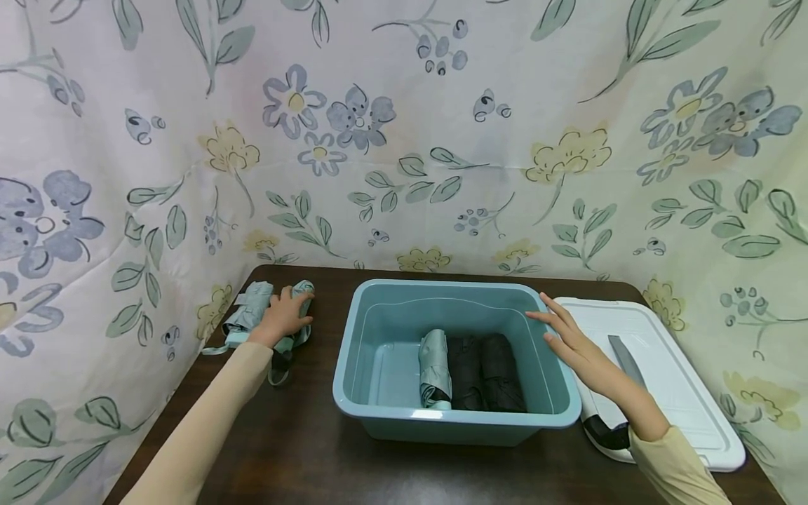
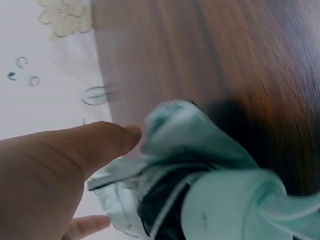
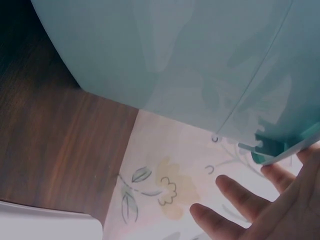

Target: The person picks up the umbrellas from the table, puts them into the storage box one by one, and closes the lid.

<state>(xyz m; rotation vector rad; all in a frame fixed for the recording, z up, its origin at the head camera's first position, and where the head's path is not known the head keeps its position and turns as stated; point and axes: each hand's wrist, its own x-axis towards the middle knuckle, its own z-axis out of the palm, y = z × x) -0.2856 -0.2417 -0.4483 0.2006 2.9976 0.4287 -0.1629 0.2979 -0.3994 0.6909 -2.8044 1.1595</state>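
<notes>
The left hand (image 1: 283, 317), thumb and fingers apart, is over a folded umbrella (image 1: 304, 287) near the far left corner of the table (image 1: 303, 449); contact is unclear. The umbrella lies beneath, its long axis running roughly far edge to near. The right hand (image 1: 577, 347), fingers spread at the bin's right rim (image 1: 564, 379), is well apart.

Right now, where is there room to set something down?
The table in front of the bin; the strip between bin and loose umbrellas; bin floor left of the light umbrella. Crowded: the far-left corner, with those loose umbrellas and the left hand; the bin's right half, with dark umbrellas; the table's right, under the lid.
</notes>
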